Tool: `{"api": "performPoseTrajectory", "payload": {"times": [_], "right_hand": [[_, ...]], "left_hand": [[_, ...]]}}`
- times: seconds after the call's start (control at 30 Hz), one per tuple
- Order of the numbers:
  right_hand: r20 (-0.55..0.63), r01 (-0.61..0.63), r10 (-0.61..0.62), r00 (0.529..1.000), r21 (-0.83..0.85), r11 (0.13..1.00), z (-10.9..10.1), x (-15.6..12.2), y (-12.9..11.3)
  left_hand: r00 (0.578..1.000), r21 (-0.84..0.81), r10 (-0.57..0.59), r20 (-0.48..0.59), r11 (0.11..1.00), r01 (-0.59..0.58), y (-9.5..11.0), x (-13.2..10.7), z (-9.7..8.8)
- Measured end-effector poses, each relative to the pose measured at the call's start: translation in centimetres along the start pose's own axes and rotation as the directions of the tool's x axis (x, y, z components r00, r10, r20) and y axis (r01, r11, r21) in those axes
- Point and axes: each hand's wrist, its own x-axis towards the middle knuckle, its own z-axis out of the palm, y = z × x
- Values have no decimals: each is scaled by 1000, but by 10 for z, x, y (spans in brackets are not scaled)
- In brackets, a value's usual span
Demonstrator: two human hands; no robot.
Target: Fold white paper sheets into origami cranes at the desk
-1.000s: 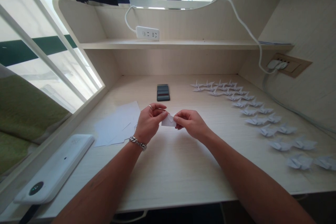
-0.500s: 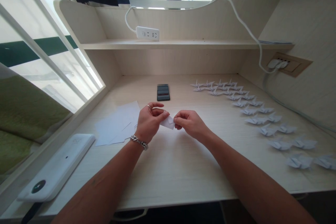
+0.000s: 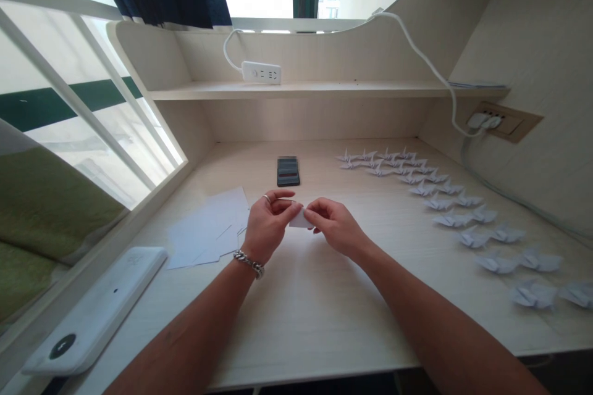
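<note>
A small folded piece of white paper [image 3: 300, 220] is held just above the desk between both hands. My left hand [image 3: 269, 222] pinches its left side between thumb and fingers; a ring and a chain bracelet are on this hand and wrist. My right hand [image 3: 334, 222] pinches the right side, its thumb lying over the paper's edge. The fingers cover much of the folds. Beside my left hand lies a loose stack of white paper sheets [image 3: 204, 231]. A dark phone [image 3: 288, 171] lies flat just beyond the hands.
Several white paper cranes [image 3: 451, 218] stand in rows along the right of the desk [image 3: 319, 321]. A long white device [image 3: 99, 308] lies at the left edge. A power strip [image 3: 262, 73] sits on the shelf [image 3: 315, 94], and a white cable [image 3: 428, 65] hangs at right.
The folded paper now shows less between the hands, and my right thumb has moved further over it, closer to my left. The whole view has tilted slightly upward.
</note>
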Motion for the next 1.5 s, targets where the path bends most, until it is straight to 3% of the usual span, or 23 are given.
{"api": "performPoseTrajectory", "payload": {"times": [0.13, 0.27, 0.33, 0.4, 0.53, 0.7, 0.8, 0.87, 0.97, 1.2, 1.4, 1.5], "right_hand": [[1, 17, -17, 1000, -127, 992, -3, -2, -1], [70, 89, -67, 995, -394, 915, -7, -6, -6], [120, 115, -67, 990, -448, 887, -7, -7, -8], [163, 109, -43, 986, -422, 900, -8, -8, -9], [167, 39, 6, 986, -264, 964, -21, -3, -10], [-50, -28, 28, 998, -6, 1000, -39, 3, -9], [4, -30, 30, 1000, -46, 998, -32, 3, -5], [24, 2, 1, 1000, -124, 992, -23, 1, -3], [25, 35, -31, 999, -199, 979, -13, -1, -3], [128, -11, 39, 991, -214, 977, -19, -1, -4], [172, 1, 42, 984, -243, 970, -18, -2, -1], [177, 2, 42, 983, -245, 970, -14, -2, 0]], "left_hand": [[988, 253, 24, 153, 965, -63, 4, -2, -5], [928, 627, 2, 373, 736, -254, 10, -4, -11], [892, 668, -33, 451, 675, -313, 13, -5, -12], [871, 641, -59, 487, 701, -311, 14, -5, -13], [869, 590, -109, 483, 774, -230, 17, 0, -24], [941, 503, -41, 335, 853, -141, 14, 9, -34], [940, 401, -38, 338, 910, -107, 7, 6, -24], [919, 380, -51, 391, 918, -111, 3, 2, -15], [920, 380, -52, 388, 919, -108, -2, -1, -7], [953, 284, -28, 302, 957, -62, 0, 6, -17], [937, 436, -93, 338, 897, -69, 3, 2, -15], [946, 364, -114, 303, 931, -5, 2, 2, -12]]}}
